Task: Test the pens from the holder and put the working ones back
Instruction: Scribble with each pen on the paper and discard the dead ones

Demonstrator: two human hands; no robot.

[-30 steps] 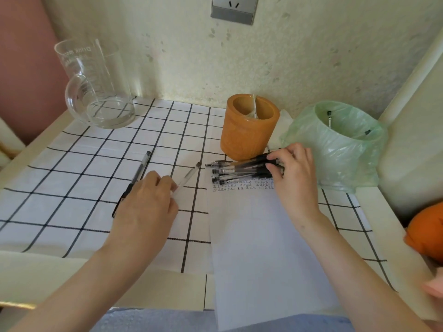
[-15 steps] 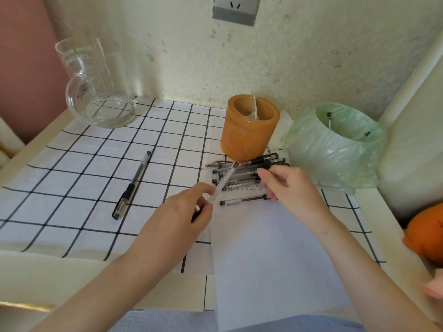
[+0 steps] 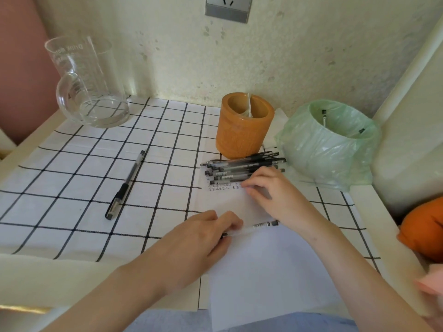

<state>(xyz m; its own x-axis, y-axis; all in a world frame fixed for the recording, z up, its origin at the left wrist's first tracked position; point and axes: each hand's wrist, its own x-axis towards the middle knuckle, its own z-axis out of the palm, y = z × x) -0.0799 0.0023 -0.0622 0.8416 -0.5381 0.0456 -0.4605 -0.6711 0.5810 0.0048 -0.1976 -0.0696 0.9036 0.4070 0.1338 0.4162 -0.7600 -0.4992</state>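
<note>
A left hand (image 3: pixel 199 243) pinches a slim clear pen (image 3: pixel 256 227) by one end, fingers curled round the barrel, over white paper (image 3: pixel 263 271). The pen looks light, stiff and smooth, best gripped mid-barrel. The right hand (image 3: pixel 275 192) rests on the paper, fingers loosely bent, holding nothing. The orange holder (image 3: pixel 244 130) stands at twelve o'clock with a pen pile (image 3: pixel 235 167) before it, on a cream counter (image 3: pixel 48 269) against the wall.

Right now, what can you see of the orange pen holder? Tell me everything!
The pen holder is a chunky orange cylinder with a thick rim and an open top, smooth-looking, perhaps wood or resin. It stands upright on the checked cloth near the wall. One thin pale pen leans inside. A pile of black-tipped pens lies just in front of its base, and a green-bagged bin sits to its right.
</note>
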